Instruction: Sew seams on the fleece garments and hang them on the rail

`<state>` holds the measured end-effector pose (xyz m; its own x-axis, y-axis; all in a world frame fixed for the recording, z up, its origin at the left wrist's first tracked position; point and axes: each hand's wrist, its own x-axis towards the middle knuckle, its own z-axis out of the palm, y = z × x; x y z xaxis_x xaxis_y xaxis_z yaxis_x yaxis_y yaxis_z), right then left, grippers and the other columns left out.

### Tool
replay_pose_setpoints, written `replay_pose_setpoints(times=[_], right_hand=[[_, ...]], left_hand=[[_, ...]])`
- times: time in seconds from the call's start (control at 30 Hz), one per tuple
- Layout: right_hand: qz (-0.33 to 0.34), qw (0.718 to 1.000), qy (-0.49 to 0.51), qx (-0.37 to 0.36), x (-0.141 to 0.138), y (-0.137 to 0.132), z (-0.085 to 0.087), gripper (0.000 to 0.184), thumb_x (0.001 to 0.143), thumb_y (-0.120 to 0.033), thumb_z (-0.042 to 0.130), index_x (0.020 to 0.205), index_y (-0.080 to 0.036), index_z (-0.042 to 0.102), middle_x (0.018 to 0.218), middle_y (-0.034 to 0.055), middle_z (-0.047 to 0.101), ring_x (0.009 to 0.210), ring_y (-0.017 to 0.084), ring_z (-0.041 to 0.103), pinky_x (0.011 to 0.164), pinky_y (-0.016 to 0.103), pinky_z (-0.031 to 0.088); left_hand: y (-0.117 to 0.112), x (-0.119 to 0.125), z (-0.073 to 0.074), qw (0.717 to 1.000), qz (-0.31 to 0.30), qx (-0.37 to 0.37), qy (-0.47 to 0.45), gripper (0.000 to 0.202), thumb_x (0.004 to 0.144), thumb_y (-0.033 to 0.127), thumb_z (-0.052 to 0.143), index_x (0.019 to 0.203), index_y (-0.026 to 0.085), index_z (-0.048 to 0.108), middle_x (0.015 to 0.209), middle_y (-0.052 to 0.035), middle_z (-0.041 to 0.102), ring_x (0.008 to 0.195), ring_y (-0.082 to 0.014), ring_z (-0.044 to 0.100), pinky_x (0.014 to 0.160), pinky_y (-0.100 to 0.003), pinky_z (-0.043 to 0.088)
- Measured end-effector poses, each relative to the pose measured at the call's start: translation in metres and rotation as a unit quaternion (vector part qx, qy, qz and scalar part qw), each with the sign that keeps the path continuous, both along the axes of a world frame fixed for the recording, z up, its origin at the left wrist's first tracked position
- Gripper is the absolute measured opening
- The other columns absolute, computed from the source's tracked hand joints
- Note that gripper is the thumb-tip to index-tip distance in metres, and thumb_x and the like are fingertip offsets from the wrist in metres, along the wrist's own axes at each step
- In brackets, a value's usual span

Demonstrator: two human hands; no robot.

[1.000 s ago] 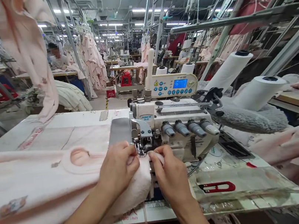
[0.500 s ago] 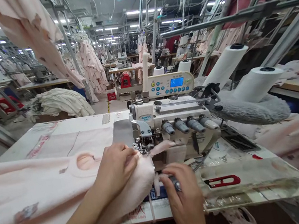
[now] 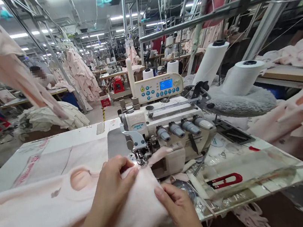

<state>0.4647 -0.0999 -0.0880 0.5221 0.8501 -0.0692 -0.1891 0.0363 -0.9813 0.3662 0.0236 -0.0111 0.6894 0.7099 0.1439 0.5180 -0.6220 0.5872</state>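
Note:
A pale pink fleece garment point(image 3: 55, 211) lies across the table, its edge fed under the presser foot point(image 3: 140, 156) of a white overlock sewing machine point(image 3: 168, 130). My left hand point(image 3: 113, 187) rests on the fabric just left of the foot, fingers together and pressing it flat. My right hand point(image 3: 177, 210) is at the table's front edge, thumb on the garment's right fold and fingers curled beneath it. A strip of pink fabric point(image 3: 159, 153) trails out to the right of the foot.
Red thread snips point(image 3: 225, 181) lie under clear plastic right of the machine. A control panel point(image 3: 160, 86) and white thread cones point(image 3: 241, 77) stand behind it. Pink garments point(image 3: 297, 118) pile at right; more hang at left. Another person point(image 3: 40, 75) works far left.
My right hand left the needle area, dropped to the table's front edge and took the garment's fold. The view shifted right and down; my left hand stayed by the foot.

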Motion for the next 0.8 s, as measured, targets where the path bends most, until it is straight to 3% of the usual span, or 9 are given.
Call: replay_pose_setpoints(times=[0.27, 0.33, 0.4, 0.5, 0.6, 0.8], right_hand=[[-0.017, 1.000, -0.004, -0.008, 0.007, 0.008, 0.007, 0.045, 0.074, -0.055, 0.055, 0.054, -0.016, 0.047, 0.055, -0.0034, 0.034, 0.055, 0.010, 0.028, 0.048, 0.022, 0.020], [-0.008, 1.000, 0.023, -0.004, 0.007, 0.010, 0.005, 0.045, 0.073, -0.056, 0.057, 0.055, -0.015, 0.049, 0.054, -0.0033, 0.036, 0.053, 0.010, 0.030, 0.047, 0.021, 0.023], [0.005, 0.998, 0.063, -0.001, 0.007, 0.011, 0.000, 0.045, 0.071, -0.057, 0.060, 0.059, -0.014, 0.054, 0.054, -0.0028, 0.040, 0.053, 0.010, 0.033, 0.048, 0.021, 0.028], [0.010, 0.997, 0.077, 0.004, 0.006, 0.011, -0.005, 0.045, 0.069, -0.056, 0.063, 0.061, -0.013, 0.059, 0.055, -0.0020, 0.045, 0.053, 0.010, 0.036, 0.049, 0.020, 0.031], [0.010, 0.997, 0.078, 0.014, 0.004, 0.010, -0.007, 0.042, 0.069, -0.054, 0.065, 0.061, -0.012, 0.059, 0.057, -0.0013, 0.050, 0.052, 0.009, 0.038, 0.047, 0.019, 0.032], [0.028, 0.994, 0.107, 0.023, 0.003, 0.009, -0.004, 0.041, 0.068, -0.053, 0.066, 0.066, -0.013, 0.061, 0.056, -0.0009, 0.054, 0.052, 0.010, 0.044, 0.049, 0.019, 0.035]], left_hand=[[0.008, 0.009, 0.001, 0.999, 0.025, 0.019, 0.008, 0.015, 0.078, 0.031, 0.052, 0.070, 0.019, 0.057, 0.071, 0.0007, 0.062, 0.071, -0.0171, 0.055, 0.068, -0.030, 0.039], [0.004, 0.008, 0.000, 0.996, 0.022, 0.082, 0.005, 0.015, 0.080, 0.028, 0.052, 0.069, 0.019, 0.057, 0.071, -0.0001, 0.061, 0.071, -0.0176, 0.055, 0.069, -0.032, 0.039], [-0.006, 0.005, -0.003, 0.979, 0.020, 0.204, -0.017, 0.015, 0.083, 0.024, 0.050, 0.072, 0.018, 0.059, 0.079, -0.0031, 0.061, 0.077, -0.0194, 0.053, 0.071, -0.033, 0.038], [-0.024, 0.000, -0.010, 0.940, -0.031, 0.339, -0.040, 0.019, 0.086, 0.015, 0.044, 0.093, 0.017, 0.061, 0.088, -0.0060, 0.059, 0.082, -0.0197, 0.050, 0.072, -0.033, 0.039], [-0.036, -0.001, -0.016, 0.933, -0.088, 0.349, 0.005, 0.031, 0.085, 0.013, 0.044, 0.113, 0.016, 0.055, 0.088, -0.0063, 0.058, 0.080, -0.0199, 0.048, 0.072, -0.033, 0.041], [-0.033, -0.001, -0.017, 0.928, -0.105, 0.353, 0.062, 0.041, 0.081, 0.011, 0.045, 0.121, 0.018, 0.051, 0.093, -0.0063, 0.057, 0.081, -0.0212, 0.047, 0.073, -0.036, 0.043]])
